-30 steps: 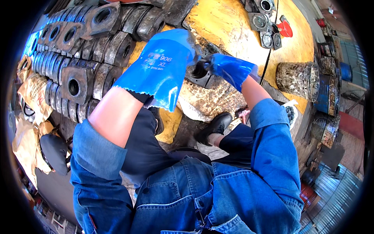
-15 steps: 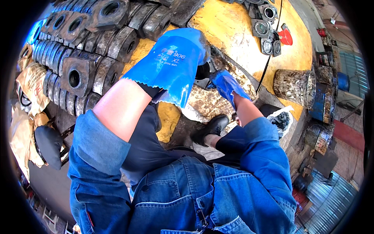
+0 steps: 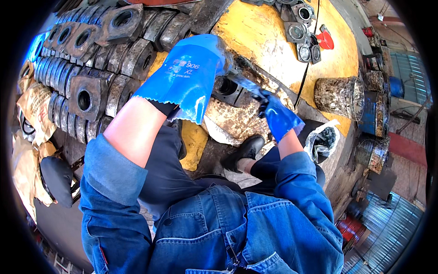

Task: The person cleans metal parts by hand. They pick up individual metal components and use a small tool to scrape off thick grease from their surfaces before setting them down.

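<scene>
My left hand (image 3: 222, 57), in a long blue rubber glove, reaches over the far side of a dark metal block (image 3: 232, 97) with a round hole. Its fingers are hidden behind the glove. My right hand (image 3: 272, 111), in a matching glove darkened at the fingers, is closed around the near end of a flat, long tool (image 3: 246, 83). The tool slants across the block's edge toward my left hand; motion blur hides its kind. Whether the left fingers touch its far end cannot be told. Under the block lies a stained, light-coloured sheet (image 3: 237, 121).
Rows of stacked holed metal blocks (image 3: 86, 98) stand at left. On the yellow floor plate (image 3: 255, 27) lie several round-holed parts (image 3: 297, 33) and a red object (image 3: 325, 40). A grimy bucket (image 3: 337, 93) and an open plastic bag (image 3: 323, 140) stand at right. My shoe (image 3: 246, 150) is close below.
My right hand has drawn back toward me and away from the block, and the long tool now shows between both hands. More of the block's hole is visible. The whole view has shifted slightly.
</scene>
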Demonstrator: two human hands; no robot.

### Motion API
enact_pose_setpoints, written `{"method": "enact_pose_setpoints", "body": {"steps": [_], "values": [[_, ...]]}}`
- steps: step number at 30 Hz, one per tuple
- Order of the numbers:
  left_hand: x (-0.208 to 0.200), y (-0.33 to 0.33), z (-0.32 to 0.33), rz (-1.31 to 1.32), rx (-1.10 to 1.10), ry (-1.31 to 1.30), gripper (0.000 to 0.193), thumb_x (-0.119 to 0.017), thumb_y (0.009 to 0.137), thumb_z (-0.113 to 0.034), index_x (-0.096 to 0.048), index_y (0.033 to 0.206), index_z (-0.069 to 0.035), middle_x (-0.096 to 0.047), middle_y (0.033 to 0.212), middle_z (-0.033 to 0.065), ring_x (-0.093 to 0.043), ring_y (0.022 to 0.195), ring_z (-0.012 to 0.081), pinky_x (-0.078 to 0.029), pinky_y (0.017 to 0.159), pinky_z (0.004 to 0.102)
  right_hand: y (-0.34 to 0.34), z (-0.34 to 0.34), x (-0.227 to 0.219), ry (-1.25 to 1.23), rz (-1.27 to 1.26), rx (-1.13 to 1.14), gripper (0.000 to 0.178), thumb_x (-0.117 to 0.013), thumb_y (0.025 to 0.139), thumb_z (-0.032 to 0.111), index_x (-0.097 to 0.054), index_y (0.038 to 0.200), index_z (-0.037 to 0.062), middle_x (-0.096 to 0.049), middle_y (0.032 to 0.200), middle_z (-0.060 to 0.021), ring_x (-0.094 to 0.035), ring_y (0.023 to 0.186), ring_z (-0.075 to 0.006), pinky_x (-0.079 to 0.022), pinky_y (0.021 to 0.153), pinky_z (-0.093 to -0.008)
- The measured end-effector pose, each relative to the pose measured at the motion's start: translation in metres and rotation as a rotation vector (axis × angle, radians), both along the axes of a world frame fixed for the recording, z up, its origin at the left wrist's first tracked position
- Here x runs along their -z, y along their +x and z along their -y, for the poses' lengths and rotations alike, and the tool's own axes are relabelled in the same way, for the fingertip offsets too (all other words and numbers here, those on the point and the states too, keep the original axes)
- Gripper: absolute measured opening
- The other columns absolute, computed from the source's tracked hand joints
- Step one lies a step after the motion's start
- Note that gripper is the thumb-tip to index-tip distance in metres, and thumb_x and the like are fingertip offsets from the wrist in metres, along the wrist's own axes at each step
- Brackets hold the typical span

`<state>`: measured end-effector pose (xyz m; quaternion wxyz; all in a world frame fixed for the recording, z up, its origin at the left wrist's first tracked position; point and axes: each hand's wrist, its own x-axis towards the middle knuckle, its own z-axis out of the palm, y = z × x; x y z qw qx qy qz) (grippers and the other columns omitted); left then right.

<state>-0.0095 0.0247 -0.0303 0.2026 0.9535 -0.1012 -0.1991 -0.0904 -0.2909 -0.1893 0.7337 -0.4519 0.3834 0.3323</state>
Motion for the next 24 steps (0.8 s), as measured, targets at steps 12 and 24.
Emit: {"method": "enact_pose_setpoints", "body": {"steps": [12,24], "values": [[0.007,0.0,-0.01,0.0,0.035,-0.015,0.039,-0.068,0.075,-0.034,-0.066,0.108,-0.013,-0.066,0.101,0.0161,-0.063,0.095,0.0333,-0.051,0.082,0.0417,0.019,0.044,0.031,0.092,-0.171,0.249,0.023,-0.051,0.093,0.027,-0.062,0.096,0.0076,-0.049,0.053,0.0081,-0.042,0.045,-0.0102,-0.036,0.044,-0.0285],[0.008,0.004,0.012,-0.036,-0.004,0.138,0.04,-0.065,0.077,-0.037,-0.065,0.109,-0.013,-0.065,0.105,0.0154,-0.061,0.098,0.0342,-0.05,0.083,0.041,0.026,0.026,0.036,-0.07,0.207,0.214,0.023,-0.047,0.095,0.016,-0.06,0.108,0.0031,-0.059,0.071,-0.0039,-0.051,0.054,-0.0114,-0.039,0.046,-0.0247]]}}
